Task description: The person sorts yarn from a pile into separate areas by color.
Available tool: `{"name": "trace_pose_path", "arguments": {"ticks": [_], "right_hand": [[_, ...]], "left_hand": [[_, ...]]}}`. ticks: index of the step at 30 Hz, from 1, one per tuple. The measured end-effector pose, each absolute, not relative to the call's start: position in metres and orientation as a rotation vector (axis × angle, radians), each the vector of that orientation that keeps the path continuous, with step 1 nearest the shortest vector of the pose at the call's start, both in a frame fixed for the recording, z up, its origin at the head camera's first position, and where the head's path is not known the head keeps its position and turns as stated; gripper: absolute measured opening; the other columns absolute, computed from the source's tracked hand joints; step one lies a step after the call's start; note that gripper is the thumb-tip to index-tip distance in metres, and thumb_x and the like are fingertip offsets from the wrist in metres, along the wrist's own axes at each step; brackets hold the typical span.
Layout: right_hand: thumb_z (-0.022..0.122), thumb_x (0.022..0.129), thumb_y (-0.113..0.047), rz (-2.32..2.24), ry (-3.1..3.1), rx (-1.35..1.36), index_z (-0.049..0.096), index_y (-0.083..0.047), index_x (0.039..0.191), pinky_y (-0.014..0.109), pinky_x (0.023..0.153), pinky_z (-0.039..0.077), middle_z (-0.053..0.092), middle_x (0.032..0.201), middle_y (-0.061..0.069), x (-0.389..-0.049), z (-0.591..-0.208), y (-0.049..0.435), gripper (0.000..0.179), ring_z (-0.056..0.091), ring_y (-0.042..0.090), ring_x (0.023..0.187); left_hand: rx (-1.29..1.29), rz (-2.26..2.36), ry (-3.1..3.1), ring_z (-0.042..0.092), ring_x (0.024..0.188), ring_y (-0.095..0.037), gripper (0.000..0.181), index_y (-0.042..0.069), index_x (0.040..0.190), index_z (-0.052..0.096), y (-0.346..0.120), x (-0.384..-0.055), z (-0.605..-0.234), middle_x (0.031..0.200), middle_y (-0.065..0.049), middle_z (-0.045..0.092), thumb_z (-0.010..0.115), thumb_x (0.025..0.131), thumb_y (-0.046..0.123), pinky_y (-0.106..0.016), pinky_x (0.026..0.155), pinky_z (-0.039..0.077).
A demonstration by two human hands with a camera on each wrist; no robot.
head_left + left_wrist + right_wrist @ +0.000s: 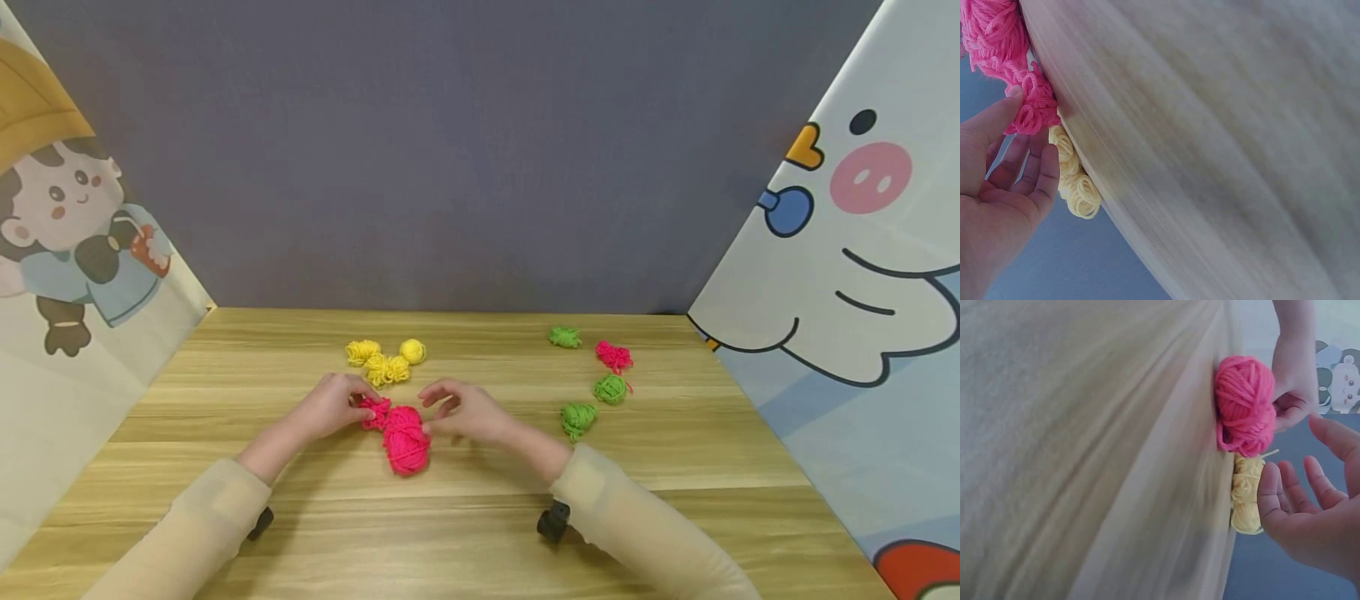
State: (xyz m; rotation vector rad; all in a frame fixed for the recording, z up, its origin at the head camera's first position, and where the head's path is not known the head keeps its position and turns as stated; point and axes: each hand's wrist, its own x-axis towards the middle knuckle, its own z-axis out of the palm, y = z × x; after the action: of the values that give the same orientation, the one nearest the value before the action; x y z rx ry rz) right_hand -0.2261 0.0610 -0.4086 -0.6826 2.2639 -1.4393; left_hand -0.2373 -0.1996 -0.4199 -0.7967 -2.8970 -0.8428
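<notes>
My left hand (337, 407) pinches a small pink yarn bundle (375, 413) between thumb and fingers, as the left wrist view also shows. Touching that bundle on its right lies a larger pink yarn ball (407, 442) on the wooden table. To the right of the big ball is my right hand (468, 410), fingers spread and loosely bent, with nothing in its grasp. In the right wrist view a gap shows between the right fingers and the pink ball (1245, 403). Behind both hands sit yellow yarn balls (387, 369), grouped close together.
On the right side of the table (480, 533) lie green yarn balls (578, 419) and a pink yarn bundle (614, 357) with a loose strand. A grey panel (465, 167) stands along the back edge. Printed panels rise at left and right.
</notes>
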Motion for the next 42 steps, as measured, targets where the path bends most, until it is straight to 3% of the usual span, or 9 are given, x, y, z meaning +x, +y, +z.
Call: {"name": "trace_pose_path", "arguments": {"ticks": [7,15,34,42], "right_hand": [[0.076,0.079,-0.008,-1.468,2.251,-0.705,0.059,-0.005,0.119,0.051,0.063,0.055,0.060,0.118,0.017,-0.223,-0.397,0.074,0.044,0.060,0.024,0.093],[0.077,0.079,-0.014,-1.414,2.343,-0.724,0.060,-0.005,0.117,0.027,0.074,0.052,0.064,0.113,0.006,-0.221,-0.386,0.090,0.042,0.060,0.020,0.094],[0.074,0.082,-0.012,-1.516,2.395,-0.716,0.062,-0.008,0.113,0.036,0.082,0.051,0.063,0.113,0.009,-0.210,-0.346,0.141,0.034,0.057,0.024,0.099],[0.074,0.082,-0.016,-1.511,2.445,-0.710,0.061,-0.009,0.113,0.031,0.079,0.051,0.063,0.112,0.008,-0.206,-0.334,0.167,0.034,0.058,0.023,0.098]], "left_hand": [[-0.789,-0.842,-2.899,0.063,0.075,-0.013,0.016,0.008,0.090,0.074,-0.199,-0.237,-0.420,0.087,-0.003,0.071,0.078,0.074,0.008,-0.030,0.066,0.054],[-0.782,-0.854,-2.904,0.062,0.074,-0.012,0.016,0.008,0.090,0.074,-0.199,-0.237,-0.420,0.086,-0.003,0.071,0.078,0.075,0.008,-0.028,0.065,0.054],[-0.843,-0.827,-2.835,0.063,0.075,-0.014,0.016,0.007,0.088,0.074,-0.200,-0.235,-0.421,0.085,-0.003,0.071,0.079,0.073,0.006,-0.030,0.064,0.054],[-0.756,-0.830,-2.919,0.063,0.075,-0.013,0.016,0.009,0.090,0.074,-0.198,-0.236,-0.420,0.089,-0.004,0.072,0.078,0.074,0.007,-0.026,0.065,0.053]]}}
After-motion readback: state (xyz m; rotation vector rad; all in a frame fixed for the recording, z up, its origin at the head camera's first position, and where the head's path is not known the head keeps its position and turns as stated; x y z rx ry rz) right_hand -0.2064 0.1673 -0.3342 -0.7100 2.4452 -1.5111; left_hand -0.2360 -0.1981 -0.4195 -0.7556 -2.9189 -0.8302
